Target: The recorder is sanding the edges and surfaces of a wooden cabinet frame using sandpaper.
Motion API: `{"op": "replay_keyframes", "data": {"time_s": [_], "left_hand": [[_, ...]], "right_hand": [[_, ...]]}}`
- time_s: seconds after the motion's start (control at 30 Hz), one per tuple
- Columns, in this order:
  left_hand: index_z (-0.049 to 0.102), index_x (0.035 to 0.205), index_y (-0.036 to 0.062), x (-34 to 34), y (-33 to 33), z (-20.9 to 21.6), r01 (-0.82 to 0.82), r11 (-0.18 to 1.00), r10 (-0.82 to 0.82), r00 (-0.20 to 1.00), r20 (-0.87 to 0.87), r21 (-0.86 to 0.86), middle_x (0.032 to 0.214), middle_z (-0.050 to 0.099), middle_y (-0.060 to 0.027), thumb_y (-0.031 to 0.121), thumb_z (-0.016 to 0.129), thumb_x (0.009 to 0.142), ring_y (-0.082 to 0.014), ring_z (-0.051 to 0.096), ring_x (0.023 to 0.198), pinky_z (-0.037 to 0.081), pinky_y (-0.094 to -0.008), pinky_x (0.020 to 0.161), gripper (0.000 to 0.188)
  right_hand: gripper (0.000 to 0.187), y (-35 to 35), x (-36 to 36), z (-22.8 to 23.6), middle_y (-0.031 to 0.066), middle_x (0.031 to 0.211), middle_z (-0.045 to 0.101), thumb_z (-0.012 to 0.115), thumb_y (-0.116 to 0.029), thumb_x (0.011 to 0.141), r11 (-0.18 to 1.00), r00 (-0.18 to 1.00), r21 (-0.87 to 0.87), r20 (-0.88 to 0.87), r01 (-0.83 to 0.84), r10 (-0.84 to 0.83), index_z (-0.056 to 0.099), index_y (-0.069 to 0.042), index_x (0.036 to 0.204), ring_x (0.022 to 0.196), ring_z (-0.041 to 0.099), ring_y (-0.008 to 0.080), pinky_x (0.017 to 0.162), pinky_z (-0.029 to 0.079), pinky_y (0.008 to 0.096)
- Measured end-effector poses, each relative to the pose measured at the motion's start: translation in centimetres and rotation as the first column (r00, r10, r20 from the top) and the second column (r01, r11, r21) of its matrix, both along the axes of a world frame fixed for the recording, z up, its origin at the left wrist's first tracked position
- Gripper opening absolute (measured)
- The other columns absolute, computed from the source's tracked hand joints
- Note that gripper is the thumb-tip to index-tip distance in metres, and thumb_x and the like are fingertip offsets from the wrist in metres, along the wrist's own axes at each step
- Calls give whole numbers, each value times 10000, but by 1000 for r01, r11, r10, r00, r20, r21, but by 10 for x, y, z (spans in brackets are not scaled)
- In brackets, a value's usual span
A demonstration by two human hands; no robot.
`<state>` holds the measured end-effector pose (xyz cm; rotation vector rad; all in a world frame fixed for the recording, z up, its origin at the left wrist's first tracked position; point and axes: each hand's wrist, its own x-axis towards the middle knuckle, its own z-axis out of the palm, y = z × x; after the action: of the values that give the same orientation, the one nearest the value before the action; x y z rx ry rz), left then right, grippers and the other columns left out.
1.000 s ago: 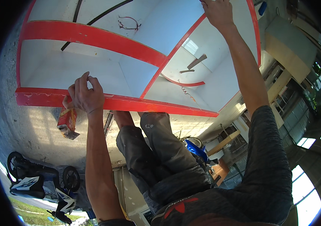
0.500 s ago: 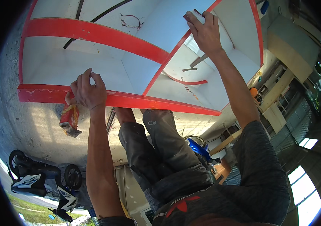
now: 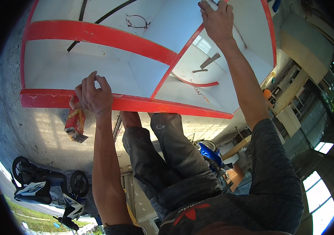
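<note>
A concrete floor point(image 3: 29, 137) with a motorbike point(image 3: 45, 188) at 8 o'clock carries the white, red-edged cabinet point(image 3: 135, 66) — long axis 9 to 3, open face toward the person — whose front edge the left hand point(image 3: 93, 96) pinches shut while the right hand point(image 3: 216, 19) clasps a divider at 1 o'clock.

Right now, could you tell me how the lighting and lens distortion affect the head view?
Head view: hard sunlight brightens the white panels of the red-edged cabinet; straight red edges bow toward the rim; a black fisheye border rings the picture; the windows at lower right are blown out; the left hand and right hand look sharp.
</note>
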<state>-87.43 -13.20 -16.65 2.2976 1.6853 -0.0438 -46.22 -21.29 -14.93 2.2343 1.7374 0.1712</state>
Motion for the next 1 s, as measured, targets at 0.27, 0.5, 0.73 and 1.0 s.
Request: {"op": "replay_keyframes", "data": {"time_s": [0.27, 0.5, 0.73, 1.0], "left_hand": [[768, 965, 263, -3, -1, -3, -1, 1000, 1, 999, -35, -7, 873, 714, 131, 264, 686, 897, -140, 607, 974, 222, -580, 982, 107], [770, 943, 255, -19, -4, -15, -11, 999, 11, 1000, 1, 35, 847, 711, 135, 262, 706, 877, -128, 594, 949, 205, -533, 996, 93], [771, 943, 254, -16, -7, -17, -20, 1000, 19, 999, 35, 24, 855, 716, 127, 249, 703, 873, -133, 595, 952, 208, -542, 995, 98], [767, 963, 266, -13, -7, -16, -32, 999, 32, 998, 45, -4, 869, 719, 134, 248, 704, 875, -137, 605, 980, 207, -587, 996, 110]], "right_hand": [[330, -7, -35, 4, 148, 1108, 534, 741, -187, 895, 999, 992, -21, -115, 39, -41, 706, -199, 1223, 995, 517, 328, 799, 493, 429], [371, -41, -107, 23, 125, 1130, 531, 735, -162, 887, 995, 938, -95, -342, 27, -58, 692, -191, 1255, 1021, 524, 305, 835, 480, 423], [367, -49, -130, 35, 130, 1133, 545, 740, -165, 881, 989, 923, -124, -364, 80, -121, 708, -178, 1247, 996, 522, 307, 881, 490, 419], [377, -42, -116, 28, 120, 1212, 553, 736, -181, 896, 991, 954, -85, -275, 100, -120, 696, -167, 1270, 1033, 521, 300, 848, 493, 420]]}}
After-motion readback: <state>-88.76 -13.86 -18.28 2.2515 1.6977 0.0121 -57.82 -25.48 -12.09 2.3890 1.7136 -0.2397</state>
